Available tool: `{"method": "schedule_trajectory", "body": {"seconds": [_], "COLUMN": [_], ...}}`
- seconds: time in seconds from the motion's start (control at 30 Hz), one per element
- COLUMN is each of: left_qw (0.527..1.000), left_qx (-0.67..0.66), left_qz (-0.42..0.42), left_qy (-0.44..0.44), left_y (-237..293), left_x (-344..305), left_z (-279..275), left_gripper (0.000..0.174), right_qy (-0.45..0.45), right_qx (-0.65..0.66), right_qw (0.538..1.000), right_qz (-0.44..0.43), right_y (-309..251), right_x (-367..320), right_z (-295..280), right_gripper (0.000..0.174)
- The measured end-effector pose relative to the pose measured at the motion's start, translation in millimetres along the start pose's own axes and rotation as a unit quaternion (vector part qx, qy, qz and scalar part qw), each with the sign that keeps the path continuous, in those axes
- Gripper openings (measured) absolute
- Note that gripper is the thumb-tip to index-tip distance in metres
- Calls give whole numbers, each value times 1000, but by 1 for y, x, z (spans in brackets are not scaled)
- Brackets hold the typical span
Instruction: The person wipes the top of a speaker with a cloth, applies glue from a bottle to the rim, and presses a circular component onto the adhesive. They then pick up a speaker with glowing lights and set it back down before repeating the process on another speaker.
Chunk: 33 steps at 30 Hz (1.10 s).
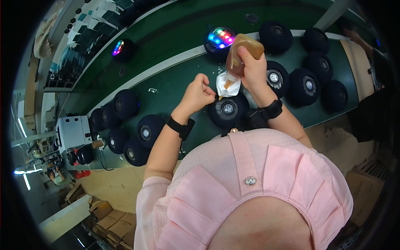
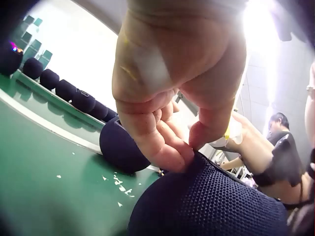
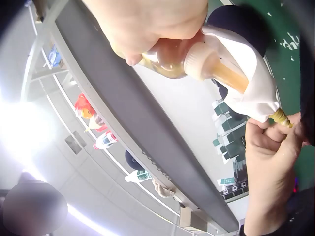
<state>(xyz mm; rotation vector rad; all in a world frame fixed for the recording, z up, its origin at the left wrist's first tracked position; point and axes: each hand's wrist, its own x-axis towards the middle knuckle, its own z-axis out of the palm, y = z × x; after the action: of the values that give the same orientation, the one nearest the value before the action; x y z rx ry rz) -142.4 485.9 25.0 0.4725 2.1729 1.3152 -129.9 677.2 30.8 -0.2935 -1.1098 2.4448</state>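
Note:
A round dark-blue mesh speaker [image 1: 227,116] with a dark disc on its upward face stands in front of me. My left hand [image 1: 196,96] pinches the edge of its mesh cover [image 2: 211,196] between thumb and fingers. My right hand [image 1: 255,71] grips a squeeze bottle [image 1: 246,43] of amber liquid, tipped nozzle-down over the speaker. White wrapping [image 3: 261,81] surrounds part of the nozzle [image 3: 229,74]. The yellowish tip [image 3: 281,117] comes out of it right beside my left fingertips, at the speaker's rim.
More round speakers stand on the green bench [image 1: 183,85] to the left and right, including one [image 1: 309,86] at right. Two lit ones, such as the lit speaker [image 1: 221,39], are beyond a pale rail. A white machine [image 1: 74,132] stands far left. Another person [image 2: 283,152] works nearby.

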Motion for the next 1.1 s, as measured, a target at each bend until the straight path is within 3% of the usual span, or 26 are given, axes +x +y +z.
{"method": "schedule_trajectory", "body": {"seconds": [0.4, 0.5, 0.73, 0.9, 1.03, 1.1], "left_qw": [1000, 1000, 999, 1000, 999, 1000], "left_qx": [5, -8, -34, -26, -40, -27], "left_qz": [11, 13, 0, -3, 3, -3], "left_qy": [0, -2, -15, -12, -1, 4], "left_y": [-4, -6, -5, -4, -4, -3], "left_x": [2, 2, 1, 1, -1, -1], "left_z": [-1, 0, -1, 0, 3, 4], "left_gripper": [37, 38, 39, 39, 39, 39], "right_qy": [-108, -122, -111, -125, -148, -119], "right_qx": [-154, -147, -126, -199, -239, -128], "right_qw": [974, 969, 975, 947, 936, 980], "right_qz": [-125, -158, -146, -217, -211, -97], "right_y": [2, 2, 0, -3, -14, -12], "right_x": [-27, -32, -31, -35, -32, -20], "right_z": [15, 14, 11, 5, 0, -12], "right_gripper": [64, 65, 66, 68, 66, 59]}}
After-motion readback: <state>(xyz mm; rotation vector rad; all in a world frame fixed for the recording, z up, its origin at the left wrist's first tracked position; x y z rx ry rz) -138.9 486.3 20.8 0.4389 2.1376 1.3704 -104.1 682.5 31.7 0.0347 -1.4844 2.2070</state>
